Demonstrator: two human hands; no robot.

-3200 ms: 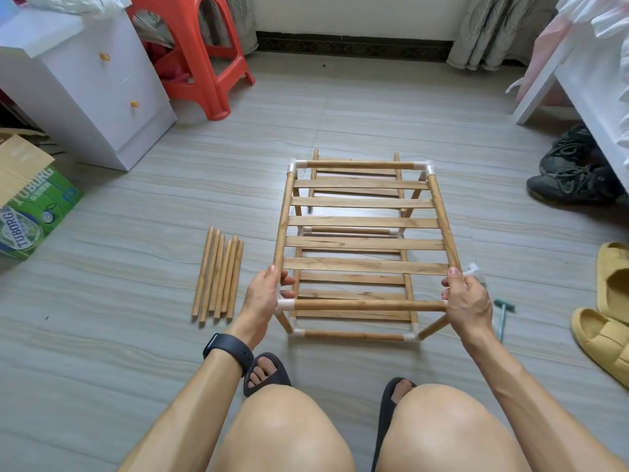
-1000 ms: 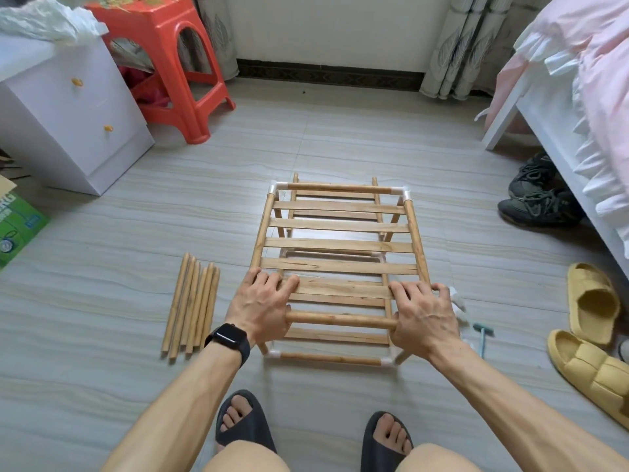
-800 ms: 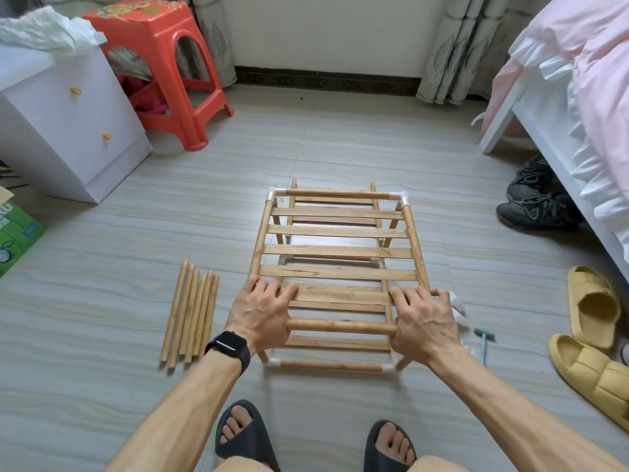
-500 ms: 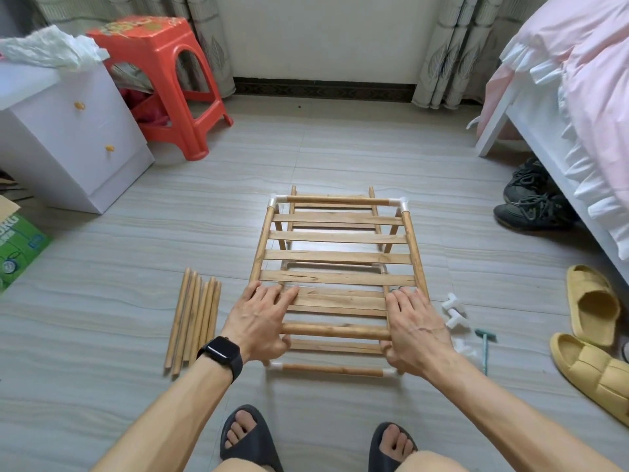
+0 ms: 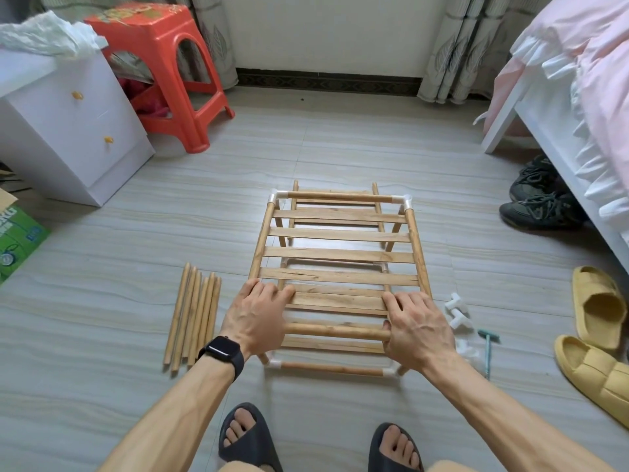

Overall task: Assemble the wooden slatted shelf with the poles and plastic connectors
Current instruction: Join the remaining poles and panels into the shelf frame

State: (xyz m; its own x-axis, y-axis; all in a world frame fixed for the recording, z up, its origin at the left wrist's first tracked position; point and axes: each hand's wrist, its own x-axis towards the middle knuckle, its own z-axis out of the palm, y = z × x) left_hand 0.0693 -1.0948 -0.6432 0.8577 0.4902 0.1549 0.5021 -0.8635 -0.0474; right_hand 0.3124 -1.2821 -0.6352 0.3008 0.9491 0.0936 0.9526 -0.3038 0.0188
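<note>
The wooden slatted shelf stands on the floor in front of me, two tiers joined by white plastic corner connectors. My left hand lies flat on the near left corner of the top tier, fingers straight over the slats. My right hand presses flat on the near right corner the same way. Both hands cover the near top connectors. Several loose wooden poles lie side by side on the floor left of the shelf. Loose white connectors sit just right of the shelf.
A small teal-handled tool lies right of the connectors. Yellow slippers and dark shoes sit by the bed at right. A white cabinet, red stool and green box are at left.
My hands went from gripping the near rail at the corners to lying flat on the top tier. The view rose and drew back as I stood up over the shelf.
</note>
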